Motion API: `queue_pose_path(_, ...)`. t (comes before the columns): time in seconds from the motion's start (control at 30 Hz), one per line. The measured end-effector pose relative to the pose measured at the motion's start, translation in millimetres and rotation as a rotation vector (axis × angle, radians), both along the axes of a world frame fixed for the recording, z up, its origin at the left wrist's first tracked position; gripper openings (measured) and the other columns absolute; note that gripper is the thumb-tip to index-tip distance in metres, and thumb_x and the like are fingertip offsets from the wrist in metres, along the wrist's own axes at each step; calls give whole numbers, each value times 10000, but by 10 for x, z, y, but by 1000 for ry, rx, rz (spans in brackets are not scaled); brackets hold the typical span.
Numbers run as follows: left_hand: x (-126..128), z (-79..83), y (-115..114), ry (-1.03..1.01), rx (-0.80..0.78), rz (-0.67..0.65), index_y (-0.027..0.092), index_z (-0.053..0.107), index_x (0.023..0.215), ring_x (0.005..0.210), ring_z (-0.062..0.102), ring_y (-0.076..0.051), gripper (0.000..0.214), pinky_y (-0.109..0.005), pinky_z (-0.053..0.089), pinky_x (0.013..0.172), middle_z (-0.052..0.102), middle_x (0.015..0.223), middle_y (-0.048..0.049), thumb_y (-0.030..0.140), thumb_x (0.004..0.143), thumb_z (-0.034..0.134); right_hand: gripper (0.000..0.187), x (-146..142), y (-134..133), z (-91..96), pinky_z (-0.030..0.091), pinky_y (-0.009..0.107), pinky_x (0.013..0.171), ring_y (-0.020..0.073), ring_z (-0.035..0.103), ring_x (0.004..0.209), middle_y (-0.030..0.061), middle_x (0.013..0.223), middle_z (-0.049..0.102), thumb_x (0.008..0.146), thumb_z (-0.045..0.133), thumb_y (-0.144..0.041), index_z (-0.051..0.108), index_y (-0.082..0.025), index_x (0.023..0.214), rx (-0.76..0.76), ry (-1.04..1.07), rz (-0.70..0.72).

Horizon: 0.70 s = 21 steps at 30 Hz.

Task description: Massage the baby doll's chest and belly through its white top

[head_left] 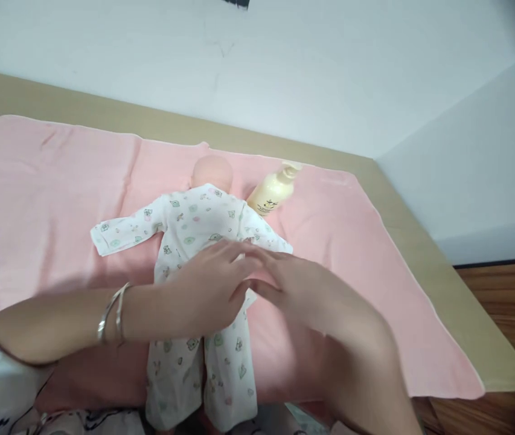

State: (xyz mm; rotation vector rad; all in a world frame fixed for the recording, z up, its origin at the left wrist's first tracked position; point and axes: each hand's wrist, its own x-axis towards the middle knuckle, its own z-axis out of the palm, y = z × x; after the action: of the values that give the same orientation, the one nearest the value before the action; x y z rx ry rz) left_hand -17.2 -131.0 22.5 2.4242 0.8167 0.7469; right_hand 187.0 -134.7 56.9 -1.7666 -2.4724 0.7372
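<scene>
A baby doll (212, 171) lies on a pink blanket, its bald head toward the wall and no facial features showing. It wears a white printed top (194, 214) and matching trousers (230, 374), sleeves spread to the sides. Above the doll's waist, my left hand (216, 281), with silver bangles at its wrist, has its fingers stretched toward the right. My right hand (297, 287) meets it from the other side, the fingertips touching or overlapping, thumb apart from the fingers. Motion blurs both. No held object shows. Beside the doll's shoulder is a pale yellow pump bottle (271, 192), leaning.
The pink blanket (343, 229) covers most of a light wooden table (424, 254). A white wall (329, 78) rises behind it. Brown wooden flooring (511, 302) appears beyond the table's right edge.
</scene>
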Motion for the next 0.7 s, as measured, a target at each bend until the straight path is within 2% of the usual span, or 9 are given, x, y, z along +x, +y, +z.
queue_pose_path(0.03, 111, 36, 87, -118, -86, 34, 217, 621, 1169, 1234, 624, -229, 330, -463, 550, 1087, 678, 1274, -84, 90, 893, 493, 520, 85, 15, 107, 567, 466, 750, 366, 734, 1030, 98, 1278, 738, 937, 572, -479, 564, -335, 1436, 15, 8, -35)
queue_pose_path(0.1, 330, 97, 357, -354, -352, 160, 234, 593, 1237, 1215, 644, -231, 334, -461, 570, 1057, 682, 1274, -78, 189, 914, 522, 600, 214, 90, 305, 569, 500, 788, 382, 732, 1029, 121, 1203, 763, 926, 582, -566, 539, -308, 1467, 212, 73, -199)
queue_pose_path(0.2, 575, 207, 888, -650, -813, 161, 175, 547, 1302, 1246, 650, -251, 377, -444, 574, 1031, 631, 1341, -157, 337, 978, 439, 628, 247, 303, 477, 548, 565, 942, 406, 626, 1272, 164, 1358, 679, 949, 525, -612, 545, -252, 1463, 465, 206, -421)
queue_pose_path(0.27, 651, 305, 1220, -724, -1023, 190, 155, 509, 1352, 1269, 642, -286, 481, -475, 568, 1007, 620, 1325, -200, 444, 998, 362, 582, 193, 503, 464, 495, 612, 1057, 397, 514, 1411, 148, 1491, 580, 978, 468, -581, 544, -256, 1455, 511, 260, -473)
queue_pose_path(0.37, 665, 451, 1550, -705, -1080, 74, 153, 528, 1359, 1335, 586, -321, 666, -511, 539, 1001, 619, 1288, -209, 619, 993, 224, 600, 110, 813, 300, 406, 635, 1172, 370, 364, 1528, 150, 1604, 448, 979, 474, -457, 437, -217, 1527, 472, 276, -471)
queue_pose_path(0.43, 655, 529, 1644, -685, -1043, 37, 144, 553, 1344, 1355, 551, -323, 728, -513, 513, 1020, 606, 1310, -209, 654, 989, 174, 633, 85, 959, 172, 350, 634, 1219, 342, 265, 1577, 151, 1661, 347, 979, 452, -380, 348, -184, 1572, 462, 279, -466)
queue_pose_path(0.5, 660, 580, 1670, -662, -1047, 23, 135, 571, 1322, 1354, 535, -318, 736, -500, 503, 1024, 596, 1333, -212, 646, 994, 155, 628, 79, 1033, 74, 326, 631, 1238, 318, 234, 1590, 131, 1667, 340, 980, 431, -339, 321, -200, 1582, 463, 307, -413)
queue_pose_path(0.63, 706, 591, 1679, -695, -1174, 33, 123, 584, 1275, 1352, 555, -317, 745, -459, 537, 975, 605, 1298, -211, 656, 977, 157, 526, 60, 1054, -14, 319, 638, 1235, 341, 256, 1576, 124, 1619, 421, 982, 438, -361, 470, -218, 1487, 441, 310, -334)
queue_pose_path(0.7, 706, 557, 1692, -733, -1124, 62, 151, 614, 1234, 1353, 564, -324, 707, -472, 549, 961, 628, 1252, -185, 654, 972, 191, 484, 31, 1056, -33, 332, 638, 1222, 361, 286, 1556, 149, 1591, 445, 988, 420, -361, 525, -194, 1430, 465, 274, -325)
